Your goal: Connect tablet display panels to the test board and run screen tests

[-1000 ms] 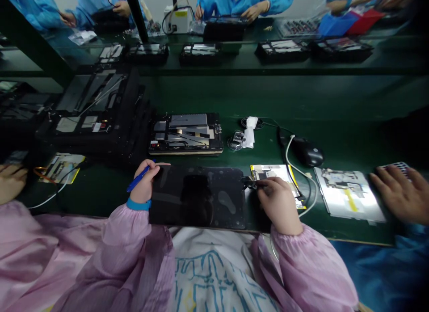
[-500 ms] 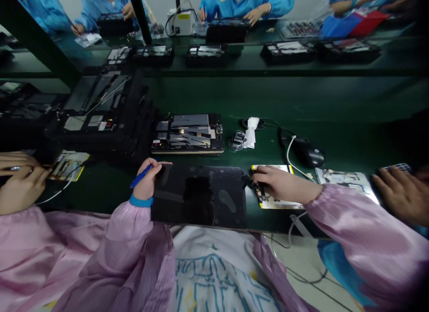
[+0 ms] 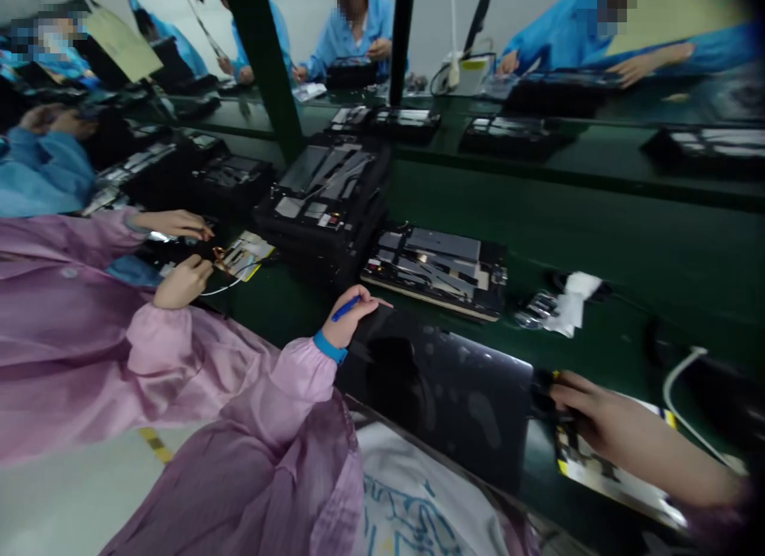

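My left hand (image 3: 347,326) is closed around a slim blue pen-like tool (image 3: 345,308). Its thumb and fingers also rest at the upper left corner of a glossy black tablet screen (image 3: 445,389), which lies at the table's front edge with smudges on its surface. At the screen's right edge, my right hand (image 3: 589,413) has its fingers pinched together by a small dark piece (image 3: 543,390), blurred and partly hidden. Under that hand lies a flat pale part with yellow edges (image 3: 621,470). An opened tablet body (image 3: 433,269) with grey strips sits behind the screen.
Stacked black trays with device parts (image 3: 326,193) stand left of the opened tablet. White tissue (image 3: 574,301) and clear wrapping lie to the right, near a white cable (image 3: 678,381). A co-worker's hands (image 3: 182,281) work at the left. More devices line the rear shelf (image 3: 538,162).
The view has swung left, so the table shows tilted and shifted right, with more of the co-worker at left. Both my hands keep their places at the screen.
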Motion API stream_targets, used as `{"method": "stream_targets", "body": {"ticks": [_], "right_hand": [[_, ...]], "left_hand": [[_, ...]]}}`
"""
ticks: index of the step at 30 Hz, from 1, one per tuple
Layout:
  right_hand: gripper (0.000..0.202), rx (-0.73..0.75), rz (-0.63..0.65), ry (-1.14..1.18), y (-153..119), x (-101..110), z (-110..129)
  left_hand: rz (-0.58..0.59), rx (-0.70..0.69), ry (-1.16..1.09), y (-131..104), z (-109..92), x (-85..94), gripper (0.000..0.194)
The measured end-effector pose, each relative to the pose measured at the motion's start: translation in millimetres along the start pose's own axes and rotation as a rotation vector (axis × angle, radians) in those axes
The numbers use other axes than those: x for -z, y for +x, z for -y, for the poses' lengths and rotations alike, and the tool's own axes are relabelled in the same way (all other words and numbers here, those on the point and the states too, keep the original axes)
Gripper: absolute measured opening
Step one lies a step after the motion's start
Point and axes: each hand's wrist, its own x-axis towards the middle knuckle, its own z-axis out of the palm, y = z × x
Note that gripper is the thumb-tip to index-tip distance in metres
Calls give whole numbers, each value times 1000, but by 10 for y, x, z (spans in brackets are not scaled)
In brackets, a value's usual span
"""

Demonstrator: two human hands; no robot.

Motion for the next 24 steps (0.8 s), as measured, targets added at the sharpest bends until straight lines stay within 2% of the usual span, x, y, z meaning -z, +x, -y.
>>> {"method": "stream_targets", "body": {"ticks": [2, 4, 7, 8, 10, 13, 16, 24], "right_hand": [[32, 4, -36, 49, -20, -49, -27], [22, -52, -73, 94, -72, -53, 52], [6, -289, -242, 80, -216, -20, 375], [6, -393, -311, 48, -261, -16, 518], [12, -592, -357, -11, -307, -36, 795], [24, -723, -511, -99, -256, -123, 1028], [26, -795, -599, -104, -179, -190, 1023], [15, -828, -582, -33, -98, -161, 968]], "left_hand": [[12, -7, -23, -9, 14, 11, 30], [22, -14, -27, -17, 10, 21, 30], [20, -18, 8, -28, -20, 31, 28], [15, -14, 30, -31, -34, 32, 27], [-6, -3, 76, -25, -66, 23, 26], [-44, 10, 107, 23, -119, -17, 27], [-77, 0, 139, 79, -173, -77, 26], [-60, -35, 172, 67, -235, -131, 24]]}}
